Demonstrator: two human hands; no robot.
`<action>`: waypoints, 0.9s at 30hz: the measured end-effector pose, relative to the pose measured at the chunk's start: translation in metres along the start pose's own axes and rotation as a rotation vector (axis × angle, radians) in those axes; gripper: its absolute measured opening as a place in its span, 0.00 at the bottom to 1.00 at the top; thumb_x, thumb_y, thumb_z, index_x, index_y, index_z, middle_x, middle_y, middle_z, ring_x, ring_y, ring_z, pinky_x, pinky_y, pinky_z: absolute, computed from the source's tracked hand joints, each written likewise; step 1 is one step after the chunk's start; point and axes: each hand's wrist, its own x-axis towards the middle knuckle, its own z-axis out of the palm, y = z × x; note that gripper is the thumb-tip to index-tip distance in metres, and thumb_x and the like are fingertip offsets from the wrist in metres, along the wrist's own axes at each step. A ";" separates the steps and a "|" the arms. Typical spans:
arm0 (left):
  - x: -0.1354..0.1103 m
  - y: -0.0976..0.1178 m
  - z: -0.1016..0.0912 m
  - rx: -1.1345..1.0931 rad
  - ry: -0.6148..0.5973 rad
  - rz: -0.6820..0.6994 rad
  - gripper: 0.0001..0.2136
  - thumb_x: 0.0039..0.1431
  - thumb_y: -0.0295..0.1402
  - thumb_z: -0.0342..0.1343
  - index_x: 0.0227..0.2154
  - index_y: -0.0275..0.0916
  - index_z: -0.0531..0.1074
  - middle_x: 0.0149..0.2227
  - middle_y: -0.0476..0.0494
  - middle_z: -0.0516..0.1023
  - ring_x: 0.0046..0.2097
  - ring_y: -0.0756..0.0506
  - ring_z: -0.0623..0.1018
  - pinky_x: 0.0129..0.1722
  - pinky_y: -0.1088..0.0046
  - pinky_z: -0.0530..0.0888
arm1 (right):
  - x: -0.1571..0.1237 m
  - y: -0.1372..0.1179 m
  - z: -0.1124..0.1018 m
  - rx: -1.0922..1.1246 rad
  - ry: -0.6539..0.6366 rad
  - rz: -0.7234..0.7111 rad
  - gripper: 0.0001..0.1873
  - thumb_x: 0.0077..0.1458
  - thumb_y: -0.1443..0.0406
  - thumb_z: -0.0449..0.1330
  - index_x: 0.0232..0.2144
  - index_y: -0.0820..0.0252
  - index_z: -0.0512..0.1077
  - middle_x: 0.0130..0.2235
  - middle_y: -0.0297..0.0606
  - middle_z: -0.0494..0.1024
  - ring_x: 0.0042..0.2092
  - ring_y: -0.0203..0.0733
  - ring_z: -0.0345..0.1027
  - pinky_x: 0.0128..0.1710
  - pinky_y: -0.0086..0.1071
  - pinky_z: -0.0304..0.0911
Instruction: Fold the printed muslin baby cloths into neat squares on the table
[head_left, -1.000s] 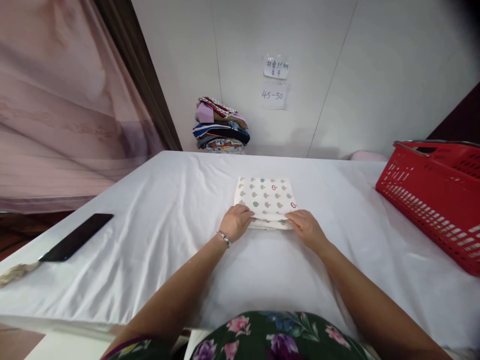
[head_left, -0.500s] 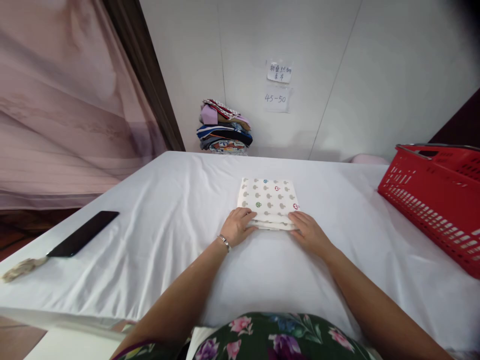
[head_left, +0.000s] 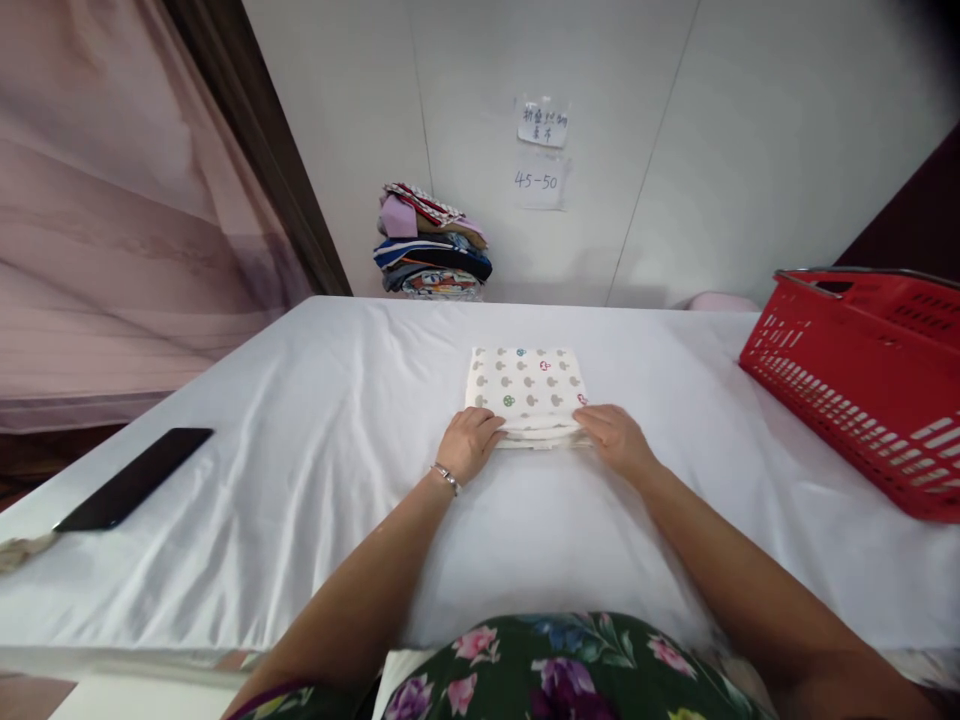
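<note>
A white cloth printed with small grey, green, red and blue mushroom shapes lies folded on the white-covered table. Its near edge shows several stacked layers. My left hand grips the near left corner, thumb and fingers pinched round the layers, and a silver bracelet circles that wrist. At the near right corner my right hand pinches the cloth in the same way. The fold between the two hands is slightly raised. The thumbs are partly hidden.
A black phone with a pale tassel lies at the left. On the right stands a red plastic basket. Behind the table's far edge rises a stack of folded fabrics. Paper signs hang on the wall, and a pink curtain hangs at left.
Both hands now pinch the near edge more tightly, its layers lifted and bunched a little. The whole view has shifted slightly, so the basket and phone appear further left.
</note>
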 end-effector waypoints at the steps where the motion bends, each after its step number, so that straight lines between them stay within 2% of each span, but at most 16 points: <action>1: 0.000 0.000 0.000 0.000 -0.002 -0.002 0.12 0.61 0.37 0.45 0.41 0.41 0.71 0.39 0.42 0.73 0.42 0.44 0.69 0.42 0.65 0.67 | -0.004 0.001 0.005 0.009 -0.001 -0.007 0.18 0.59 0.65 0.44 0.45 0.55 0.71 0.46 0.39 0.74 0.51 0.44 0.64 0.50 0.43 0.59; 5: -0.002 0.000 -0.002 -0.025 -0.010 0.019 0.12 0.60 0.38 0.48 0.42 0.42 0.70 0.40 0.41 0.72 0.43 0.43 0.69 0.42 0.64 0.67 | -0.016 0.006 0.016 0.018 -0.006 -0.016 0.18 0.59 0.65 0.44 0.45 0.56 0.71 0.47 0.39 0.74 0.53 0.44 0.63 0.51 0.43 0.59; 8: -0.004 0.000 -0.003 -0.042 -0.004 0.022 0.12 0.58 0.38 0.50 0.43 0.42 0.70 0.41 0.41 0.71 0.43 0.42 0.69 0.43 0.63 0.67 | -0.018 0.005 0.015 0.004 0.003 -0.031 0.19 0.59 0.66 0.44 0.46 0.55 0.70 0.48 0.39 0.74 0.53 0.44 0.63 0.51 0.44 0.59; 15: -0.005 0.000 -0.003 -0.005 0.038 0.031 0.10 0.59 0.33 0.49 0.42 0.40 0.70 0.39 0.41 0.72 0.42 0.43 0.70 0.40 0.63 0.68 | -0.014 -0.008 0.014 -0.134 -0.028 -0.055 0.23 0.57 0.69 0.44 0.55 0.59 0.61 0.53 0.43 0.68 0.56 0.46 0.58 0.54 0.48 0.52; 22: -0.008 0.003 -0.004 0.006 0.008 0.003 0.10 0.59 0.30 0.47 0.41 0.43 0.71 0.37 0.43 0.73 0.41 0.44 0.70 0.40 0.64 0.68 | -0.019 -0.003 0.021 -0.165 -0.057 -0.098 0.23 0.57 0.72 0.43 0.52 0.52 0.64 0.52 0.38 0.70 0.56 0.44 0.59 0.55 0.47 0.51; 24: -0.009 0.004 -0.005 0.003 0.007 0.004 0.11 0.59 0.31 0.48 0.43 0.44 0.70 0.39 0.42 0.73 0.43 0.44 0.70 0.41 0.64 0.69 | -0.017 -0.009 0.020 -0.187 -0.048 -0.076 0.22 0.58 0.69 0.44 0.54 0.54 0.63 0.53 0.39 0.69 0.56 0.46 0.58 0.56 0.49 0.49; 27: -0.010 0.008 -0.006 -0.003 0.027 0.016 0.16 0.58 0.34 0.50 0.50 0.43 0.65 0.48 0.40 0.70 0.50 0.42 0.68 0.47 0.60 0.67 | -0.008 -0.028 0.019 -0.231 -0.019 -0.062 0.23 0.58 0.64 0.46 0.56 0.56 0.59 0.56 0.42 0.64 0.59 0.50 0.51 0.57 0.53 0.44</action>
